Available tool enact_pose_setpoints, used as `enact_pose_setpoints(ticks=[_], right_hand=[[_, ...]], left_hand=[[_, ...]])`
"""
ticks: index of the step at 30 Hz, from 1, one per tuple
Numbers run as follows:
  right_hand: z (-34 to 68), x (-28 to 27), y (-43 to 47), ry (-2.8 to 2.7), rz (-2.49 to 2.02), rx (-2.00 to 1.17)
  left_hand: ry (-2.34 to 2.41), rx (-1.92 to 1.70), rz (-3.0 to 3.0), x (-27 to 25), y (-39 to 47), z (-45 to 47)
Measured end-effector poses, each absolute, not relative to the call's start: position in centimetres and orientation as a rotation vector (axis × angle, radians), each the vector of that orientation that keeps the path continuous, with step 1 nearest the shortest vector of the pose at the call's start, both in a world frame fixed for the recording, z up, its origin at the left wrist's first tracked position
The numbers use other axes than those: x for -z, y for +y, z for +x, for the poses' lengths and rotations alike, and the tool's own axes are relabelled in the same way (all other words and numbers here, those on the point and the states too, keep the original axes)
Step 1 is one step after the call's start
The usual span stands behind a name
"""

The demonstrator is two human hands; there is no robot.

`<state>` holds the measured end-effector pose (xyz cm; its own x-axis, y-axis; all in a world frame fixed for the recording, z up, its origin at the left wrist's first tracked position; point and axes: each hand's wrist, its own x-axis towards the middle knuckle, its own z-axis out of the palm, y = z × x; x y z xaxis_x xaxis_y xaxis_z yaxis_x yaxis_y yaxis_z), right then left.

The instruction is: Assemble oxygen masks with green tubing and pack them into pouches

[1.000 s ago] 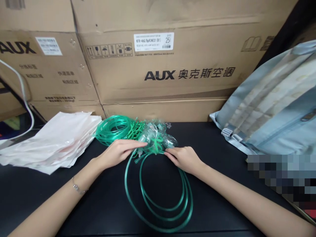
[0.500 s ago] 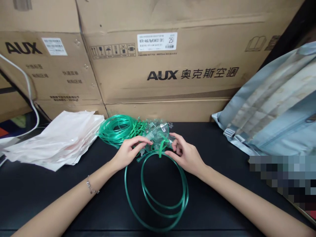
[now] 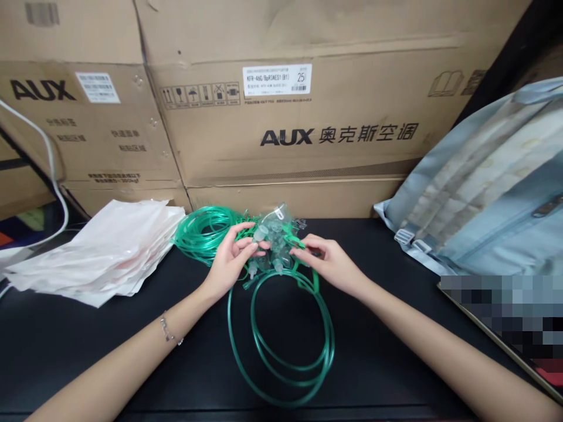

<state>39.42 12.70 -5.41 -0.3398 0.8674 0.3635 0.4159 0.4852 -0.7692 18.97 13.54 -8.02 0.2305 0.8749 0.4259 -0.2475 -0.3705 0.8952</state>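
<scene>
White cable dangling at far left, then pale plastic pouches stacked kinda messily at centre left. Next along, a fat coil of green tubing parked just in front of the AUX air-conditioner carton. Left hand right beside the coil, fingers half-curled around the connector of a clear oxygen mask; honestly can't tell if properly gripping or just steadying. Mask mid-frame, tipped up, a touch higher than half a second ago. Looped tubing lying flat below. Biggest change: green strap bunched mid-frame before, now drawn over to the right and pinched by the right hand, with a bit looping down under the fingers. Reads as strap and mask getting separated, tidying maybe half done.

Tight at the bottom of the frame, lowest tubing bend close to the front edge. Carton close behind, too. Better elbow room sideways: black tabletop showing at lower left, plus a stretch toward the blue backpack at right.
</scene>
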Motion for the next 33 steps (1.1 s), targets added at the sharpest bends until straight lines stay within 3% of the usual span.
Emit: enact_pose_setpoints(ticks=[9, 16, 26, 33], right_hand=[[39.7, 2.5, 13.8, -1.628, -0.94, -1.006], [36.1, 3.0, 14.8, -1.479, -1.006, -0.65], [36.7, 2.1, 14.6, -2.123, -1.115, -0.289], [36.3, 3.3, 14.7, -1.97, -1.066, 0.089]], left_hand=[[0.732, -1.272, 1.378, 8.1, 13.8, 19.6], [0.766, -1.136, 1.505, 7.5, 13.2, 20.0], [0.757, -1.097, 1.454, 7.4, 13.4, 19.9], [0.743, -1.019, 1.397, 6.9, 12.5, 20.7]])
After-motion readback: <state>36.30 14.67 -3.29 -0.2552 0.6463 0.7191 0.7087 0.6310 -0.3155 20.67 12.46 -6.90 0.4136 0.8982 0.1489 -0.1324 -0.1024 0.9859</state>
